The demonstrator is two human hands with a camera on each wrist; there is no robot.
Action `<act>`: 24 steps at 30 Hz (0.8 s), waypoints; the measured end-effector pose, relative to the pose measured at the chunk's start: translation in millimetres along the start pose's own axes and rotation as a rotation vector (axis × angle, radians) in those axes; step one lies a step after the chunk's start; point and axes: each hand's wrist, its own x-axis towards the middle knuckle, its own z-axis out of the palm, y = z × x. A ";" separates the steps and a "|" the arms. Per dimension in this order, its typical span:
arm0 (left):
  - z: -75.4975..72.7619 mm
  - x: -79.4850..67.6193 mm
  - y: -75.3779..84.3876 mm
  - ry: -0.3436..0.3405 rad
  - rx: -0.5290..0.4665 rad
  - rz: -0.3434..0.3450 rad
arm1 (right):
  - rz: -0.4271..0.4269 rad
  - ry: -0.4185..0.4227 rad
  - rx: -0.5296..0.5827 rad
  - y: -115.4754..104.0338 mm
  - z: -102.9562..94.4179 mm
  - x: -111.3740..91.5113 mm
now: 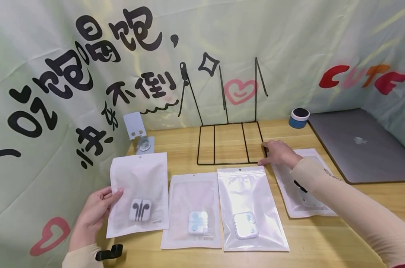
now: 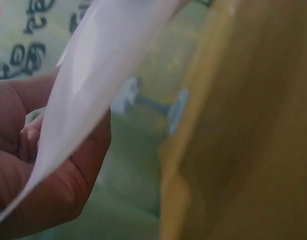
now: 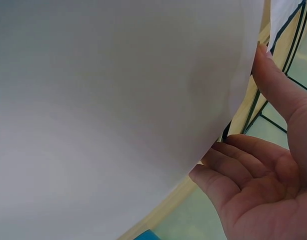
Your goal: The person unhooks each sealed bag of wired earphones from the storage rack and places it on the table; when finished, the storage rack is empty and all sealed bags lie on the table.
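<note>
My left hand (image 1: 100, 208) grips the left edge of a white zip pouch (image 1: 139, 186), thumb in front. This pouch is raised at a tilt and shows boxed earphones with black buds through its front. In the left wrist view, the pouch (image 2: 88, 85) is seen edge-on between thumb and fingers. The right hand (image 1: 281, 152) reaches to the front right corner of a black wire rack (image 1: 227, 163), fingertips at its side bar. Thumb and fingers stand apart in the right wrist view, beside the edge of a white pouch (image 3: 118, 125). The forearm partly covers the rightmost pouch (image 1: 309, 152).
Two more earphone pouches lie in front of the rack, one matte (image 1: 194, 197) and one glossy (image 1: 246, 197). A closed grey laptop (image 1: 366, 145) and a blue-and-white round container (image 1: 299, 118) are at right. A bluish-white folding stand (image 1: 135, 126) stands behind the left pouch.
</note>
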 end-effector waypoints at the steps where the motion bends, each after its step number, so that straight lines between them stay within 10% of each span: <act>1: -4.7 1.7 -4.3 0.012 0.009 -0.023 | -0.002 0.001 0.001 0.0 -0.3 -0.1; 14: -31.7 16.9 -43.0 0.058 0.190 -0.153 | -0.006 0.001 -0.012 -0.9 -0.7 0.4; 24: -31.1 16.9 -37.7 0.104 0.440 -0.131 | 0.002 0.000 -0.006 -3.1 0.9 -0.2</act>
